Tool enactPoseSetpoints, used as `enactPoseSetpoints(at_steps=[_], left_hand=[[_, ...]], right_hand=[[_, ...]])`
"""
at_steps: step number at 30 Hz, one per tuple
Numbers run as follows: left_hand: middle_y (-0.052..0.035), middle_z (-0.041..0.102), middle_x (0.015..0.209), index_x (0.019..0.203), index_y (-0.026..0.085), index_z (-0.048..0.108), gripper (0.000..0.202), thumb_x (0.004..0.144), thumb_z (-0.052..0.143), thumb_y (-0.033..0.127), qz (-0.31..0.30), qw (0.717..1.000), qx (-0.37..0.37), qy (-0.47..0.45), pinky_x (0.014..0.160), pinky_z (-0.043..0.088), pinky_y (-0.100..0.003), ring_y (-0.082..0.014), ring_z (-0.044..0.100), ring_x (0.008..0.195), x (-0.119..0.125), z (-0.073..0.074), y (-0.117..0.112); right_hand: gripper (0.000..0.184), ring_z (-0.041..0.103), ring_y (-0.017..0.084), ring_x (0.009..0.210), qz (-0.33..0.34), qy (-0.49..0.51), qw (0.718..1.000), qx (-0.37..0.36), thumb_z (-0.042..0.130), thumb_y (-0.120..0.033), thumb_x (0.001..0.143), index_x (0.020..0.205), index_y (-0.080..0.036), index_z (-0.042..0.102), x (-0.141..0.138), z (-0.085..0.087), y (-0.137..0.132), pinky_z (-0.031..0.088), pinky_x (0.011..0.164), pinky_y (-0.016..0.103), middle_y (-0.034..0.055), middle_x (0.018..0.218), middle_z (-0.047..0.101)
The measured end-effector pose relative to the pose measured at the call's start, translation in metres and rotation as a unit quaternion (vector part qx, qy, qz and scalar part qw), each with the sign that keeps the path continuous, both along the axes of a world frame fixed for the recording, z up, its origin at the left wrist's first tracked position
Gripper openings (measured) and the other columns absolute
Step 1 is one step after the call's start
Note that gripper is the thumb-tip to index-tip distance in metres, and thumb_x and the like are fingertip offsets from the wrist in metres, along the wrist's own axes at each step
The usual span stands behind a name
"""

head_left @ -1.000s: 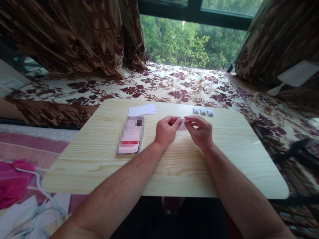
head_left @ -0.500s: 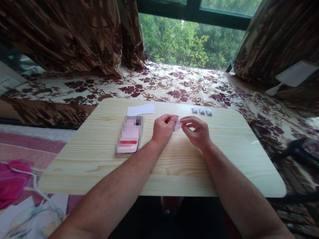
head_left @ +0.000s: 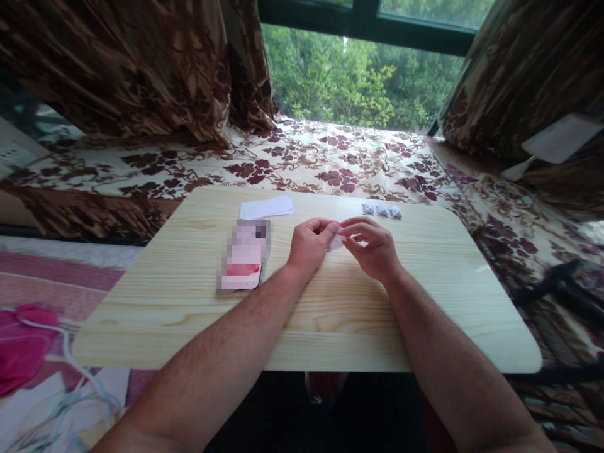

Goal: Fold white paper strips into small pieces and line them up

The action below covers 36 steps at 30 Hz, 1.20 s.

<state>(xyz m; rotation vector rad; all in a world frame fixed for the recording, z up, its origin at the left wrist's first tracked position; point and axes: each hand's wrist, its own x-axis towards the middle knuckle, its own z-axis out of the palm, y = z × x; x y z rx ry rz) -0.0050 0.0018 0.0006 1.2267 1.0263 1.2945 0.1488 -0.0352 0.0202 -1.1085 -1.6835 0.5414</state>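
Over the middle of the pale wooden table (head_left: 330,327), my left hand (head_left: 309,246) and my right hand (head_left: 372,246) meet and pinch a small piece of white paper (head_left: 335,242) between their fingertips. Most of the paper is hidden by the fingers. A small stack of white paper slips (head_left: 265,207) lies at the table's far edge to the left. Three small folded white paper shapes (head_left: 382,210) sit in a row at the far edge to the right.
A phone (head_left: 244,257) lies flat on the table left of my left hand. Floral cloth (head_left: 302,160) covers the ledge beyond the table, with brown curtains at both sides of a window. A pink cloth (head_left: 21,343) and white cable lie at the lower left.
The paper piece has gone from a flat slip held between both hands to a smaller folded bit, and my fingertips have closed in tighter on it. The view shifted slightly.
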Motion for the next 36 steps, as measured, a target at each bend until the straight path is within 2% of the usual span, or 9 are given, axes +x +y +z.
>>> enactPoseSetpoints(at_steps=[6,11,15,20,25,36], left_hand=[[-0.0042,0.071,0.076,0.086,0.014,0.077,0.034,0.071,0.08,0.044,-0.023,0.999,-0.023,-0.043,0.062,0.045,-0.025,-0.0128,0.059,0.066,0.001,-0.006,0.004],[-0.0027,0.069,0.072,0.082,0.015,0.076,0.032,0.069,0.081,0.044,-0.031,0.998,-0.033,-0.047,0.059,0.043,-0.024,-0.0114,0.056,0.062,0.001,-0.004,0.003],[-0.0025,0.069,0.071,0.084,0.015,0.076,0.029,0.07,0.079,0.041,-0.041,0.996,-0.051,-0.059,0.055,0.042,-0.024,-0.0109,0.055,0.059,0.003,0.001,0.0],[-0.0033,0.07,0.07,0.086,0.014,0.074,0.026,0.064,0.08,0.026,-0.072,0.99,-0.086,-0.084,0.054,0.042,-0.023,-0.0121,0.06,0.058,0.004,0.003,-0.002],[-0.0039,0.072,0.071,0.087,0.013,0.072,0.025,0.062,0.077,0.019,-0.079,0.99,-0.082,-0.085,0.056,0.044,-0.023,-0.0131,0.062,0.059,0.004,0.0,-0.002],[-0.004,0.074,0.077,0.086,0.014,0.073,0.027,0.062,0.082,0.023,-0.069,0.995,-0.044,-0.054,0.063,0.052,-0.025,-0.0137,0.066,0.066,0.005,0.004,-0.005]], right_hand=[[0.01,0.068,0.018,0.094,0.024,0.03,0.999,-0.024,0.067,-0.029,0.087,0.086,-0.024,0.076,0.006,-0.004,0.005,0.057,0.069,0.029,0.0066,0.108,0.071],[0.012,0.068,0.019,0.093,0.029,0.079,0.995,-0.062,0.07,-0.033,0.084,0.084,-0.022,0.074,0.007,-0.009,0.009,0.057,0.069,0.029,0.0066,0.104,0.072],[0.014,0.068,0.018,0.085,0.027,0.117,0.988,-0.096,0.071,-0.033,0.08,0.082,-0.019,0.072,0.007,-0.012,0.013,0.057,0.068,0.028,0.0051,0.094,0.074],[0.013,0.065,0.014,0.066,0.004,0.127,0.982,-0.14,0.071,-0.03,0.078,0.083,-0.018,0.073,0.009,-0.013,0.015,0.051,0.059,0.026,0.0031,0.078,0.074],[0.013,0.063,0.014,0.063,0.004,0.146,0.977,-0.153,0.073,-0.03,0.075,0.079,-0.018,0.071,0.008,-0.011,0.014,0.05,0.059,0.026,0.0024,0.074,0.072],[0.015,0.056,0.011,0.056,0.008,0.191,0.967,-0.171,0.075,-0.029,0.071,0.072,-0.018,0.065,0.007,-0.008,0.015,0.046,0.055,0.025,-0.0015,0.064,0.066]])
